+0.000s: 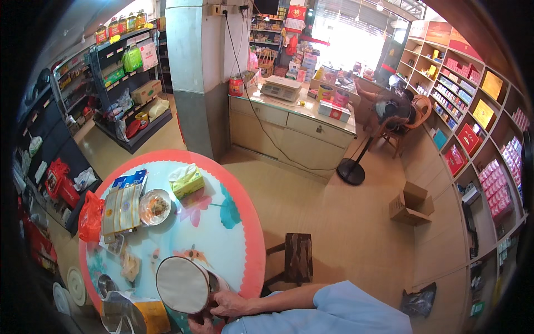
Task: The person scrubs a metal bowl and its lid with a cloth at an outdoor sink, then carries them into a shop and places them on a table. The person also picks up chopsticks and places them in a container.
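A round case with a pale flat top and brown piping (pixel 182 284) lies over the near edge of the round table with a red scalloped border (pixel 250 234). My right hand (pixel 228 303) is at the case's right side, its fingers bent against it near the rim. Lower down, my left hand (pixel 201 323) touches the underside of the case, partly cut off by the picture's bottom edge. What the fingers pinch is hidden. Left of the case are a yellow and clear packaging bag (pixel 154 316), a metal bowl (pixel 107 284) and a plastic bag with pale food (pixel 130 267).
Farther back on the table are a tissue box (pixel 186 183), a plate of food (pixel 155 207), flattened cardboard packaging (pixel 122 208) and a red plastic bag (pixel 91 216). A wooden stool (pixel 298 257) stands right of the table. Beyond are a pedestal fan (pixel 351 171), a counter (pixel 288 129) and a seated person (pixel 398 104).
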Motion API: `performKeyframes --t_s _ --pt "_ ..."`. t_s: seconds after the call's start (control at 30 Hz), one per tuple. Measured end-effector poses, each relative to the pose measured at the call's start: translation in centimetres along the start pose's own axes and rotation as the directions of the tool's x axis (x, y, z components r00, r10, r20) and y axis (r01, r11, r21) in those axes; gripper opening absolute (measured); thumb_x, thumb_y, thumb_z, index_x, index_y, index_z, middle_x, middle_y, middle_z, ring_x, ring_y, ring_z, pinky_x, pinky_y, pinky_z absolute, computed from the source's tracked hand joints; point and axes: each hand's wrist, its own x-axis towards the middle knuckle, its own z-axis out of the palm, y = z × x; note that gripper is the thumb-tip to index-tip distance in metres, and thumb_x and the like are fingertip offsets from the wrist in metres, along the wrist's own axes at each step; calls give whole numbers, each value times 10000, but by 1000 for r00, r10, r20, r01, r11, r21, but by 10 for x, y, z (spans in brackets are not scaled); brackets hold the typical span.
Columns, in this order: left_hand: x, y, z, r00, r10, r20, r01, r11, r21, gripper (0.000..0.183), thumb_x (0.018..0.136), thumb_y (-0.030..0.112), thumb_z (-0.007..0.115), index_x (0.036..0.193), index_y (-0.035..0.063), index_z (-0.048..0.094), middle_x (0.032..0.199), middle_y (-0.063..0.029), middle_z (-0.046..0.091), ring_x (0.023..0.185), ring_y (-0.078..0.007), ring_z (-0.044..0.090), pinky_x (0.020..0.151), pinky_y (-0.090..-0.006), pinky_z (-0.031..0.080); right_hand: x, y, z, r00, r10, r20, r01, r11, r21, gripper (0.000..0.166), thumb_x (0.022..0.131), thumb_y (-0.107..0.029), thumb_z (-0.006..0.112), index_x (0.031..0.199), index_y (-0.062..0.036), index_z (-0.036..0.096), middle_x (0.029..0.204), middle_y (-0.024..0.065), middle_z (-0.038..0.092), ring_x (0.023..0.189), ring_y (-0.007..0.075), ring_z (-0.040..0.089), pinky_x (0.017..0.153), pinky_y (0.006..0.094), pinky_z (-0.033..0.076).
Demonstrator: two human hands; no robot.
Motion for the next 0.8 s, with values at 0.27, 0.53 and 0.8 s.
performKeyframes --t_s 0.27,0.53,0.8 --pt "10 5 3 996 -85 -35 89 985 148 594 813 526 710 1108 13 659 999 -240 688 928 -363 672 789 -459 515 13 14 7 1000 25 19 -28 981 190 398 839 -176 595 1190 13 599 1071 196 666 993 315 621 890 379 488" --pt "14 -9 4 981 165 -104 -170 984 -43 573 748 500 741 1058 22 683 996 -216 691 909 -362 683 784 -426 532 -4 -43 -17 954 -289 -83 274 949 -155 439 853 -173 586 1252 7 560 1083 205 657 1022 316 613 920 387 488" --pt "41 -4 -16 858 438 266 -512 704 492 329 751 361 698 773 37 649 757 -165 625 725 -329 621 631 -445 486 -5 -3 -8 967 243 -71 -210 926 314 271 885 -132 628 1094 41 619 966 86 690 846 132 621 754 310 523"
